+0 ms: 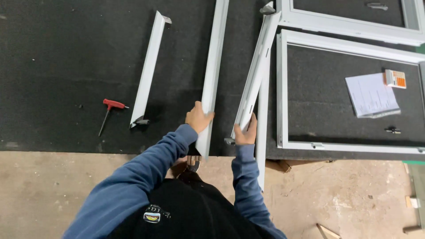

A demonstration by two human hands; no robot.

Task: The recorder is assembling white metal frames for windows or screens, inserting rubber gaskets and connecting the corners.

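My left hand point(198, 117) grips the near end of a long white metal profile point(214, 66) that runs away from me across the black felt table point(66, 66). My right hand point(246, 131) holds the near end of a second white profile point(258, 66), tilted up on edge and leaning to the right. Under it lies a third white profile point(262, 132) whose near end sticks out past the table's front edge. Both sleeves are blue.
A shorter white profile point(148, 66) lies to the left, with a red T-handled key point(110, 110) beside it. At right rest a white window frame point(283, 88), holding a paper sheet point(371, 95) and a small card point(395, 79), and another frame point(345, 24) behind. Concrete floor point(53, 194) lies below.
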